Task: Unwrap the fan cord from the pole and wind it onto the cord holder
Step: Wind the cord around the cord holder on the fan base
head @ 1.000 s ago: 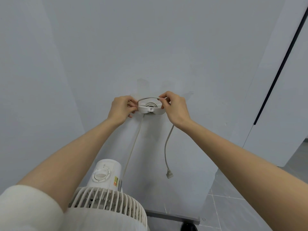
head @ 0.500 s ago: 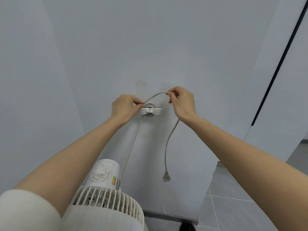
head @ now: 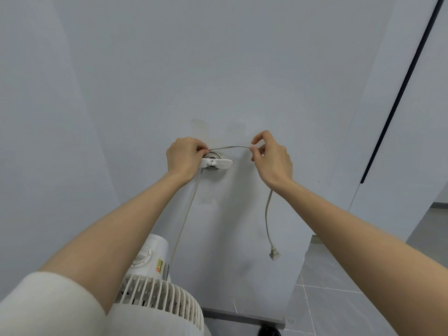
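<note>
Cord holder (head: 216,163) fixed on wall (head: 145,93), above fan (head: 155,282).
Left hand (head: 185,158) at holder's left end, fingers curled, pinching cord (head: 229,147) against it; judged anchor so wound turns stay put.
Right hand (head: 271,156) off to right, thumb and forefinger pinching cord, drawn fairly taut; judged ready for next turn.
Plug (head: 274,253) hangs free below right wrist.
Lower cord run drops to fan.

Soft, even, cool light fills the scene, with no glare. The wall (head: 145,81) reads flat grey-blue, with only faint shadows around the hands. Wide-angle distortion bends the straight dark strip (head: 397,93) at far right and swells the near arms. The fan (head: 155,299) at the near edge looks slightly soft.
</note>
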Available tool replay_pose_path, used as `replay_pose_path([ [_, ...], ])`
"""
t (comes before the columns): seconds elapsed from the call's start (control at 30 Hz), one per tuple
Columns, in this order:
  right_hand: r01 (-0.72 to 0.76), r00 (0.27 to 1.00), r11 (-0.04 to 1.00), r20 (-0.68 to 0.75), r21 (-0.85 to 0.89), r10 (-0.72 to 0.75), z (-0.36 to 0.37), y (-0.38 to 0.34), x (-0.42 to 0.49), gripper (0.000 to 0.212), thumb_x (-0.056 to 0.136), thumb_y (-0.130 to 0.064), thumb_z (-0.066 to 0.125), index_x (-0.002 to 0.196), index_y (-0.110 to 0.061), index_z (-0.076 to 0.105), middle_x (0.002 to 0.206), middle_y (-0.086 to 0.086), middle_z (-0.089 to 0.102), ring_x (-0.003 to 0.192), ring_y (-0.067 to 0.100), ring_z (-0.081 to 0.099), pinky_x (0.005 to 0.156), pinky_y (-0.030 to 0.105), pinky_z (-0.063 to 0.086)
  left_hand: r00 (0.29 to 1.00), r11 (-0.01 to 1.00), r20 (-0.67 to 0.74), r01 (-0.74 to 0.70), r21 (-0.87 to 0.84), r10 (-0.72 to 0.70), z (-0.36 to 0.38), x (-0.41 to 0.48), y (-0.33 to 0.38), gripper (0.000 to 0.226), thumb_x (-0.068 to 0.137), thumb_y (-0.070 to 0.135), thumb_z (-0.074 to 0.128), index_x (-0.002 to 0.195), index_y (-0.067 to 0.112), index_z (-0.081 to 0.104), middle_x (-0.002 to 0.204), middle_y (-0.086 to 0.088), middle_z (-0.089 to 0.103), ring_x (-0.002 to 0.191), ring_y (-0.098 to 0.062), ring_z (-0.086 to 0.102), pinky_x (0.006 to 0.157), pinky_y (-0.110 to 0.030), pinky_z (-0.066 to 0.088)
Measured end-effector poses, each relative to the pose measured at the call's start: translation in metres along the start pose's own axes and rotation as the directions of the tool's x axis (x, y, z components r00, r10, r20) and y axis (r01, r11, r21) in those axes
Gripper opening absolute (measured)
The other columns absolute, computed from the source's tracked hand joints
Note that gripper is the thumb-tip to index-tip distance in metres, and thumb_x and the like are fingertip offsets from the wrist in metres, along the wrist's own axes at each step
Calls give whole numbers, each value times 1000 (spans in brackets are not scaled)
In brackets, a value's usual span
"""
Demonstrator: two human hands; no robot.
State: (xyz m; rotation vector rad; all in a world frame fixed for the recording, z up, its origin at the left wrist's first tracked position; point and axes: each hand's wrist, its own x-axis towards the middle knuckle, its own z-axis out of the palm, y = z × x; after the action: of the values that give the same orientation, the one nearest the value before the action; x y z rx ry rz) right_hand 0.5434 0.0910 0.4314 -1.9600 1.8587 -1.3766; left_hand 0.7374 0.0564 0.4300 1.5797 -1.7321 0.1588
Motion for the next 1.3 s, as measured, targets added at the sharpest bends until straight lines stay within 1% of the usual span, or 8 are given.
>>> replay_pose_path([
  [0.27, 11, 1000, 994, -2, -108, -11, 9, 25, -12, 10, 96, -16, 43, 97, -19, 52, 90, 5, 69, 82, 32, 61, 68, 40, 52, 990, 992, 66, -123, 27, 121, -3, -2, 1, 26, 85, 14, 52, 88, 24, 76, 86, -2, 69, 83, -23, 62, 62, -33, 43],
  [0.47, 38, 994, 970, 112, -241, -11, 23, 38, -25, 20, 95, -10, 38, 102, -15, 56, 99, 9, 66, 83, 35, 57, 63, 33, 41, 970, 974, 121, -217, 63, 209, -1, -3, -6, 28, 89, 19, 52, 105, 28, 72, 101, 2, 63, 94, -21, 59, 67, -28, 38],
  [0.73, 112, 939, 949, 343, -294, -4, 44, 49, -41, 46, 94, -7, 34, 128, -28, 55, 112, 7, 58, 103, 27, 58, 74, 33, 43, 972, 980, 123, -201, -5, 200, 3, -14, -10, 30, 92, 22, 50, 116, 23, 68, 111, 6, 61, 104, -17, 56, 76, -27, 41],
  [0.83, 71, 881, 952, 466, -299, 81, 48, 50, -45, 46, 99, -15, 26, 140, -26, 45, 116, 8, 55, 101, 27, 55, 73, 29, 34, 964, 971, 119, -238, -19, 239, 1, -18, -14, 33, 91, 18, 49, 119, 23, 66, 114, 5, 62, 109, -17, 54, 81, -29, 43],
  [0.93, 168, 817, 921, 573, -351, 69, 49, 49, -49, 73, 91, 5, 30, 149, -40, 20, 119, 10, 50, 107, 30, 53, 77, 33, 43, 944, 944, 19, -330, 17, 330, -2, -27, -23, 26, 91, 19, 52, 113, 19, 66, 106, 2, 65, 103, -19, 57, 74, -33, 49],
  [1.03, 160, 791, 938, 609, -306, 63, 47, 52, -46, 82, 88, 11, 28, 149, -43, 18, 119, 13, 50, 109, 31, 53, 89, 37, 49, 898, 897, -45, -433, 88, 437, -3, -35, -32, 17, 87, 22, 53, 97, 15, 66, 91, 0, 61, 85, -20, 59, 56, -32, 51],
  [1.17, 131, 831, 961, 555, -242, 27, 48, 53, -45, 76, 85, 16, 27, 146, -29, 38, 134, 17, 53, 122, 30, 51, 95, 30, 43, 788, 776, 187, -613, 146, 587, 6, -40, -41, 34, 84, 19, 43, 107, 20, 68, 88, -3, 62, 79, -24, 62, 51, -29, 49],
  [1.3, 108, 858, 968, 513, -228, 25, 48, 61, -44, 66, 86, 13, 29, 137, -22, 53, 123, 16, 61, 114, 28, 57, 87, 27, 43, 699, 657, 351, -712, 250, 624, 25, -41, -44, 60, 67, -1, 73, 119, 26, 65, 81, -4, 58, 69, -24, 59, 49, -27, 44],
])
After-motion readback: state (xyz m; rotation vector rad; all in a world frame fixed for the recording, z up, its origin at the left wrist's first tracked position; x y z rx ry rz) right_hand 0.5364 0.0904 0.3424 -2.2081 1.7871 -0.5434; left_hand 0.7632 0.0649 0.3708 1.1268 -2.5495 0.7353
